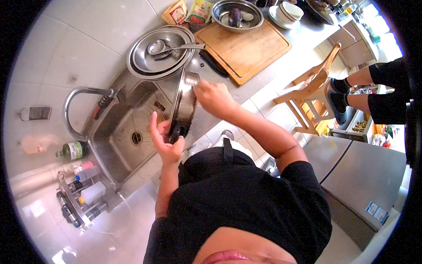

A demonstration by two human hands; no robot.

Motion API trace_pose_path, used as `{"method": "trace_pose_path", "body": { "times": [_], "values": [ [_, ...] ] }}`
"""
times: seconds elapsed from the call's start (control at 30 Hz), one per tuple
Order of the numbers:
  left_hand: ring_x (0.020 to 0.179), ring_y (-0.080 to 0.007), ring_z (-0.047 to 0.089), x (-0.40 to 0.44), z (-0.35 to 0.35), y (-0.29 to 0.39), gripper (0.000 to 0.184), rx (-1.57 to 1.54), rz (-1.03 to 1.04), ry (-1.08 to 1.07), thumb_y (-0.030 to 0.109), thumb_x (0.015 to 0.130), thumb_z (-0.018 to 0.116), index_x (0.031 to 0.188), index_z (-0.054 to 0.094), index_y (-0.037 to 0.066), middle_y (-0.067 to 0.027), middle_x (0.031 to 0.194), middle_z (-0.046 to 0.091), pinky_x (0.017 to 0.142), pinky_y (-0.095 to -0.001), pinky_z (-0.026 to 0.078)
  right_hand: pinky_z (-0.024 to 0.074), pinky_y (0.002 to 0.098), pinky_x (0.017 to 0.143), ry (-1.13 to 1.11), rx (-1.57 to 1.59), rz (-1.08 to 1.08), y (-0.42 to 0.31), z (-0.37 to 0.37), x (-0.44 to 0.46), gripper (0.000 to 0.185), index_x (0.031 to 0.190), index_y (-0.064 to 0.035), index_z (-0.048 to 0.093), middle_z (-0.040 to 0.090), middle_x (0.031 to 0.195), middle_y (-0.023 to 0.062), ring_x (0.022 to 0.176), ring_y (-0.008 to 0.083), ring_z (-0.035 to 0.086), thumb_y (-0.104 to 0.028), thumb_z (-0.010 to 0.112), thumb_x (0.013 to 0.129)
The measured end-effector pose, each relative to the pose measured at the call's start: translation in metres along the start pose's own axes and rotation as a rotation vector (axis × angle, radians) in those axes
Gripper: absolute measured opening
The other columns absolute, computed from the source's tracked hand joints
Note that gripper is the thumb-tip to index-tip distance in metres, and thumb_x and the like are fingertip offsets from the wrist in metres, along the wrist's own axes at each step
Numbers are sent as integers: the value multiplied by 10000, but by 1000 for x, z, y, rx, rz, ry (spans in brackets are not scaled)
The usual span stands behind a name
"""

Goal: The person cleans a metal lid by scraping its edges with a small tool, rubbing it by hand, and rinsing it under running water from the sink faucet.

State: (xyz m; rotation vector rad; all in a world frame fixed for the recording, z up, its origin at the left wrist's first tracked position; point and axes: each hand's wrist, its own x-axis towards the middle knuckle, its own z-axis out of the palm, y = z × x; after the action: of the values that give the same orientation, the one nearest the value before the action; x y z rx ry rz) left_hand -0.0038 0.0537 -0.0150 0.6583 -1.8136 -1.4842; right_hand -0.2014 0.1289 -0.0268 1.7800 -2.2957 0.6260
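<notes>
Head view: I have a metal pot (187,105) tipped up on its side between both hands, over the front edge of the sink (116,134), its mouth turned towards the basin. My left hand (169,143) holds the lower end by the black fitting, thumb on one side, fingers spread on the other. My right hand (214,97) is bunched at the upper end, knuckles against the outer wall; whether it grips, rubs or pinches something small, I cannot tell. Step in hand, as I judge it: handling the pot's outside at the sink. Next move, my estimate: calls for a firm left hold, since smooth metal could slip if wet, and a right hand free to shift along the curved wall. Materials: pot shiny, round-walled, fitting dark and probably plastic; sink brushed steel, square-cornered, round drain; tap (85,90) a polished curved tube. On the steel bench (263,75), a wide shallow basin (136,61) carries a ladle (157,46), both bright metal; the cutting board (246,48) is flat, pale wood with a groove near its edge. Beyond it, a metal bowl (215,13) holds a glossy purple eggplant (235,17).
</notes>
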Motion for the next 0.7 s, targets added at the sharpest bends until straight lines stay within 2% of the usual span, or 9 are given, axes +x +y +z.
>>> {"method": "trace_pose_path", "body": {
  "times": [0.13, 0.17, 0.2, 0.27, 0.37, 0.5, 0.53, 0.6, 0.7],
  "values": [
    [928, -202, 577, -1, -5, -1, 922, -5, 11, -9, -77, 593, 526, 1446, 205, 62, -119, 1036, 563, 846, -306, 468, 539, 352, 567, -52, -22, 14, -1, 2, 0, 74, 796, -69, 586, 551, 822, 86, 707, 224, 630, -118, 581, 740],
    [920, -199, 574, -2, -4, 0, 924, -24, 3, 0, -76, 591, 526, 1446, 206, 63, -118, 1033, 562, 844, -306, 468, 541, 355, 583, -1, 27, -42, -9, -7, -10, 82, 804, -63, 584, 547, 812, 87, 718, 233, 630, -113, 583, 739],
    [912, -196, 571, -2, -2, -1, 925, -45, -5, 10, -74, 588, 525, 1446, 207, 64, -117, 1030, 560, 842, -306, 468, 489, 369, 532, 96, 81, -112, -14, -5, -14, 69, 774, -46, 522, 489, 757, 98, 616, 243, 578, -94, 552, 733],
    [903, -193, 569, -4, -4, -6, 918, -41, 12, -5, -63, 593, 528, 1445, 210, 66, -119, 1029, 558, 837, -307, 466, 492, 363, 524, 95, 73, -71, -9, -1, -12, 65, 792, -41, 528, 494, 757, 99, 619, 250, 585, -85, 548, 748],
    [902, -193, 570, -4, -7, -5, 914, -19, 15, -23, -55, 598, 530, 1445, 208, 67, -120, 1024, 558, 832, -305, 465, 536, 370, 580, -26, 55, 28, 12, 10, 6, 128, 852, -45, 583, 546, 818, 100, 705, 258, 627, -99, 582, 735],
    [896, -189, 573, -3, -9, -4, 922, -38, -40, -3, -55, 592, 539, 1442, 196, 45, -119, 1019, 555, 819, -293, 464, 533, 382, 579, -28, 142, -75, -12, -8, -16, 108, 836, -33, 571, 550, 811, 125, 685, 290, 624, -74, 565, 737],
    [896, -187, 574, -4, -9, -4, 924, -49, -69, 1, -56, 590, 544, 1439, 192, 34, -120, 1022, 553, 817, -289, 463, 535, 388, 580, 32, 203, -64, -14, -6, -17, 98, 831, -32, 569, 554, 803, 138, 681, 302, 624, -72, 558, 741],
    [897, -188, 574, -5, -10, -7, 926, -59, -28, -18, -58, 590, 541, 1441, 186, 34, -120, 1023, 552, 819, -290, 463, 536, 388, 574, -118, 158, 119, -4, -6, -4, 109, 841, -27, 574, 556, 796, 144, 670, 301, 623, -78, 557, 746],
    [888, -187, 568, -6, -11, -8, 935, -44, 5, -25, -60, 589, 534, 1449, 189, 65, -105, 1010, 545, 806, -285, 462, 537, 388, 573, -12, 162, 26, 19, 13, 11, 110, 844, -21, 573, 561, 794, 150, 662, 307, 622, -79, 556, 752]
  ]
}}
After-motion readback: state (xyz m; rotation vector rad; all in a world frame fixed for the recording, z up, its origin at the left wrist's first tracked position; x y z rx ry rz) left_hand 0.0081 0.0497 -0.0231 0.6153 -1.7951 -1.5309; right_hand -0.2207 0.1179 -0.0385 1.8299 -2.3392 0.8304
